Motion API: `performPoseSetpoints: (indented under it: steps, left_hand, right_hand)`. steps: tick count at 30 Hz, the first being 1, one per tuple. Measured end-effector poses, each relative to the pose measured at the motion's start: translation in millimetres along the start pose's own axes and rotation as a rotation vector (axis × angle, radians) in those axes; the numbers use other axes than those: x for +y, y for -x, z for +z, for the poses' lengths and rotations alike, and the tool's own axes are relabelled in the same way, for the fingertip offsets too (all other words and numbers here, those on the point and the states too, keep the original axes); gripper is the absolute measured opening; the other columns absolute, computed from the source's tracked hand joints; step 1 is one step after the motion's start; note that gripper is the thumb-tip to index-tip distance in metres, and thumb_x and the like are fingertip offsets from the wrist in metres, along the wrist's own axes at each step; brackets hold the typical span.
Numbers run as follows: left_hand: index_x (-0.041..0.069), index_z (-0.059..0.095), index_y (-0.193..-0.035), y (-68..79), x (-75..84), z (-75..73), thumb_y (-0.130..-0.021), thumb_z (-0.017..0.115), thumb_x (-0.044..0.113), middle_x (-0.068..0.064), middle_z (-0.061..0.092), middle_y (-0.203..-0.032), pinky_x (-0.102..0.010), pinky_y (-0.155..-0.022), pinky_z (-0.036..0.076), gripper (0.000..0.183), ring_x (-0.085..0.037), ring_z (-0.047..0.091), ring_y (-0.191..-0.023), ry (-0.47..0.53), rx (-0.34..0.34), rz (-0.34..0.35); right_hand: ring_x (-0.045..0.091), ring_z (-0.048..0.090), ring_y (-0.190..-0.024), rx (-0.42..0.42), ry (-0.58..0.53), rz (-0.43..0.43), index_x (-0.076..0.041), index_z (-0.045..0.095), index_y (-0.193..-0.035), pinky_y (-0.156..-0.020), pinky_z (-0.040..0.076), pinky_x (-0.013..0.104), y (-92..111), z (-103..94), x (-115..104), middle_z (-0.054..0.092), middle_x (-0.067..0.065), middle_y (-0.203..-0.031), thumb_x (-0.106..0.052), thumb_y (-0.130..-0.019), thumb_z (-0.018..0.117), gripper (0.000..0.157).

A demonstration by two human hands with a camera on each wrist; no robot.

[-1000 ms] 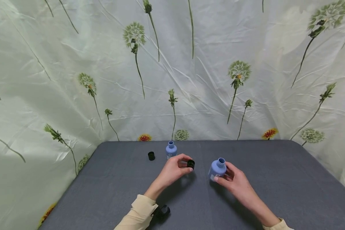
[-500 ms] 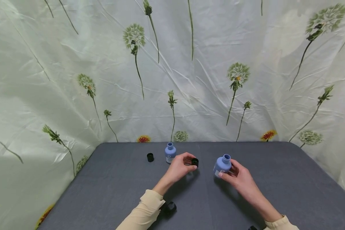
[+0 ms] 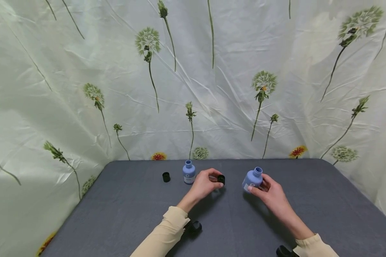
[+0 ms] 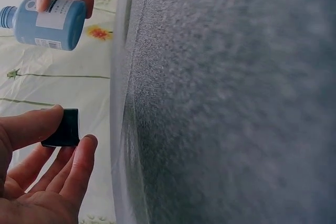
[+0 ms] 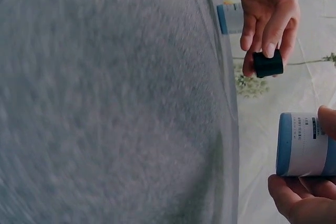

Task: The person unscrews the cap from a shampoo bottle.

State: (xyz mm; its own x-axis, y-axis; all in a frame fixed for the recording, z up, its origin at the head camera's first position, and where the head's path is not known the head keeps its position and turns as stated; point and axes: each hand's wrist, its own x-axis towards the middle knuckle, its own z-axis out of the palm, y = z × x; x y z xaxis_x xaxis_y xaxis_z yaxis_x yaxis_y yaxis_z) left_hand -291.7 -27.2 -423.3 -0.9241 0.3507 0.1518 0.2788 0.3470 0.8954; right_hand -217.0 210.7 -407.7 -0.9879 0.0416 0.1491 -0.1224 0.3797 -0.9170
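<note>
Between thumb and fingers my left hand (image 3: 204, 184) pinches a black bottle cap (image 3: 221, 179), its hollow side facing up. My right hand (image 3: 273, 194) holds a blue bottle (image 3: 252, 179) by its side, above the table. That bottle has no cap on its neck and tilts a little to the right; its white label (image 4: 55, 14) shows in the left wrist view. Cap and bottle are apart, with a gap between the two hands. A second uncapped blue bottle (image 3: 188, 172) stands upright behind my left hand. Another black cap (image 3: 166, 177) lies to its left.
The grey table (image 3: 122, 214) spreads under both hands, its far edge against a pale curtain (image 3: 225, 89) printed with dandelions. Dark wrist devices (image 3: 195, 227) sit at both cuffs.
Both hands have shifted slightly to the right with the cap and the bottle. The held bottle has risen a little and leans more to the right. The standing bottle is less covered.
</note>
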Motion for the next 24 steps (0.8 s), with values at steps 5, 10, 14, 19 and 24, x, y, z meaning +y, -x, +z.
performPoseSetpoints:
  steps: [5, 10, 14, 19, 24]
  left_hand:
    - [0.008, 0.071, -0.106, -8.8, -1.3, 6.4, -0.08, 0.079, 0.002, -0.005, 0.069, -0.101, -0.031, -0.07, 0.055, 0.027, -0.018, 0.068, -0.09, 0.009, 0.006, 0.026]
    - [0.01, 0.072, -0.104, -17.0, -1.0, 12.5, -0.08, 0.08, 0.004, -0.002, 0.069, -0.096, -0.029, -0.068, 0.053, 0.026, -0.014, 0.066, -0.085, -0.007, 0.005, 0.013]
    - [0.01, 0.072, -0.104, -22.3, -1.6, 17.0, -0.08, 0.079, 0.002, -0.001, 0.069, -0.094, -0.03, -0.067, 0.052, 0.026, -0.014, 0.065, -0.084, -0.003, 0.001, -0.014]
    - [0.008, 0.072, -0.104, -28.2, -2.9, 24.6, -0.079, 0.079, 0.0, -0.002, 0.068, -0.094, -0.029, -0.065, 0.051, 0.027, -0.014, 0.064, -0.083, -0.002, 0.001, -0.017]
    - [0.009, 0.072, -0.103, -35.1, 0.9, 29.2, -0.079, 0.079, 0.0, -0.002, 0.068, -0.092, -0.029, -0.064, 0.05, 0.027, -0.014, 0.064, -0.082, -0.015, -0.003, -0.027]
  right_hand:
    - [0.04, 0.053, -0.124, 0.021, 0.027, 0.012, 0.006, 0.042, -0.141, -0.094, 0.049, 0.043, -6, -3.6, 5, 0.051, 0.031, -0.136, -0.018, -0.092, 0.072, 0.062]
    - [0.042, 0.051, -0.125, 0.026, 0.061, 0.0, 0.008, 0.04, -0.142, -0.097, 0.045, 0.049, -13, -8.5, 11, 0.05, 0.032, -0.136, -0.018, -0.093, 0.07, 0.063]
    - [0.041, 0.052, -0.124, 0.016, 0.081, 0.002, 0.009, 0.039, -0.142, -0.095, 0.047, 0.045, -17, -11.1, 14, 0.051, 0.032, -0.135, -0.017, -0.094, 0.069, 0.063]
    - [0.043, 0.051, -0.124, 0.019, 0.093, 0.013, 0.01, 0.036, -0.143, -0.094, 0.047, 0.047, -20, -14.6, 18, 0.049, 0.033, -0.136, -0.018, -0.094, 0.069, 0.066]
    - [0.044, 0.049, -0.126, 0.027, 0.101, 0.027, 0.011, 0.034, -0.144, -0.097, 0.045, 0.052, -25, -19.6, 23, 0.048, 0.034, -0.137, -0.018, -0.094, 0.069, 0.067]
